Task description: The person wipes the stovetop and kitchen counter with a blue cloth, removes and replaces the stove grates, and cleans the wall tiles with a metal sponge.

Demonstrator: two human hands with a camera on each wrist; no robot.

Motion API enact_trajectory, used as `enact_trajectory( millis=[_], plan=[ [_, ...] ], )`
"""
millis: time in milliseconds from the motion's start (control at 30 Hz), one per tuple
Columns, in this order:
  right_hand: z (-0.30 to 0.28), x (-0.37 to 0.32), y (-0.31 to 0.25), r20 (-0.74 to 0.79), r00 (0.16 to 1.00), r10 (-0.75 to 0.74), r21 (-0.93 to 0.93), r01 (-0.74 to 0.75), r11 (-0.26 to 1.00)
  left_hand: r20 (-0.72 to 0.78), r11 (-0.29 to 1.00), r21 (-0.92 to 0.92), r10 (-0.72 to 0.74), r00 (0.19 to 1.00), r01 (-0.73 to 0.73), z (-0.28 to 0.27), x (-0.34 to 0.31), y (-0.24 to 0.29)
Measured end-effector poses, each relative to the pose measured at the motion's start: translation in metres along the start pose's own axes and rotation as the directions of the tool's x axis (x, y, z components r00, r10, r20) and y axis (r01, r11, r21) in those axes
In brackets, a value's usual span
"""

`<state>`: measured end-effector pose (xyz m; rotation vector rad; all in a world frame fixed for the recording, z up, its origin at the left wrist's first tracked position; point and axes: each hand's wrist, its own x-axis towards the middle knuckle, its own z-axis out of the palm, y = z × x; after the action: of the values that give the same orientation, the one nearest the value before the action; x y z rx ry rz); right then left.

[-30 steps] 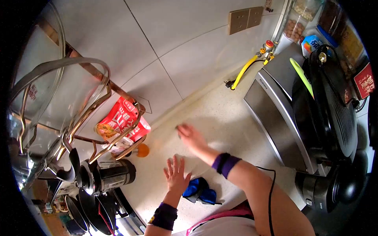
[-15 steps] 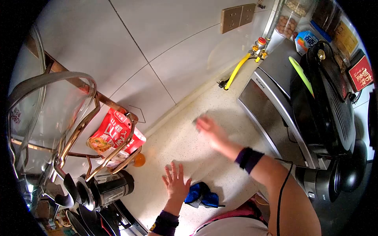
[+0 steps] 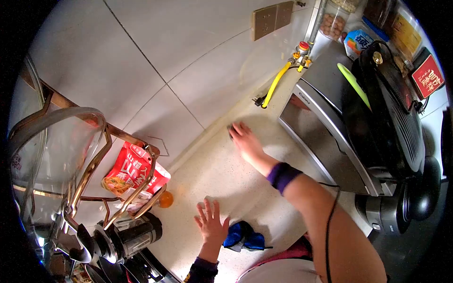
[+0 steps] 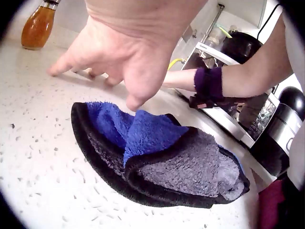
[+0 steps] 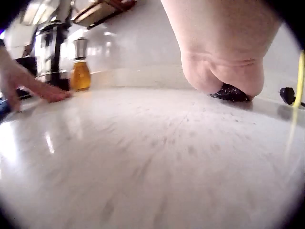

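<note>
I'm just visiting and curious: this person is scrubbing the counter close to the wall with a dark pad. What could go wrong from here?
1. The right hand presses the dark pad not far from the black plug and yellow hose; a longer stroke might knock or wet them.
2. The left hand lies flat near the amber bottle, which a careless sweep could perhaps tip.

Right hand [image 3: 246,143] slid scrubber [image 3: 230,129] across counter [image 3: 222,174], away from left hand [image 3: 211,225], up to wall edge beside microwave [image 3: 325,137]. Right arm stretched further out. Hand's blur of half second earlier gone.
</note>
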<state>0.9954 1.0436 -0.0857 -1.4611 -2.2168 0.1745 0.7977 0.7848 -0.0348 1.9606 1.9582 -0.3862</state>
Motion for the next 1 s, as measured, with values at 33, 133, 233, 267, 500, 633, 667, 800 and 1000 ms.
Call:
enact_trajectory(
  millis=[33, 133, 233, 267, 500, 633, 667, 800, 1000],
  plan=[
    [0.018, 0.01, -0.006, -0.067, 0.996, 0.061, -0.021, -0.062, 0.998, -0.001, 1.0, -0.011, -0.001, 1.0, 0.001, 0.0, 0.0, -0.001],
    [0.031, -0.012, -0.029, 0.102, 0.995, 0.019, 0.019, -0.021, 1.0, -0.002, 1.0, -0.02, -0.004, 1.0, 0.004, -0.001, 0.0, -0.002],
    [-0.005, -0.069, -0.021, 0.108, 0.957, -0.269, 0.094, 0.26, 0.961, -0.009, 1.0, -0.004, 0.002, 1.0, -0.002, 0.002, 0.002, -0.003],
    [-0.008, -0.072, -0.012, 0.12, 0.944, -0.307, 0.127, 0.292, 0.948, -0.011, 1.0, 0.007, 0.002, 1.0, -0.002, 0.003, 0.001, -0.004],
    [0.016, 0.002, -0.019, -0.008, 0.996, -0.085, 0.011, 0.086, 0.996, 0.0, 1.0, -0.024, -0.008, 1.0, 0.008, -0.006, -0.001, -0.004],
    [-0.033, -0.102, -0.026, 0.136, 0.952, -0.274, 0.11, 0.26, 0.959, -0.006, 1.0, -0.011, 0.0, 1.0, 0.0, -0.004, 0.003, -0.003],
    [-0.035, -0.106, -0.02, 0.153, 0.946, -0.285, 0.132, 0.267, 0.955, -0.004, 1.0, -0.003, -0.003, 1.0, 0.003, -0.004, 0.003, -0.003],
    [-0.015, -0.057, -0.004, 0.13, 0.956, -0.263, 0.014, 0.263, 0.965, 0.011, 1.0, -0.005, -0.005, 1.0, 0.005, -0.009, 0.004, -0.002],
    [0.005, -0.013, -0.013, 0.012, 0.997, -0.082, -0.063, 0.082, 0.995, 0.018, 0.996, -0.081, -0.022, 1.0, 0.024, -0.01, 0.004, -0.004]
  ],
)
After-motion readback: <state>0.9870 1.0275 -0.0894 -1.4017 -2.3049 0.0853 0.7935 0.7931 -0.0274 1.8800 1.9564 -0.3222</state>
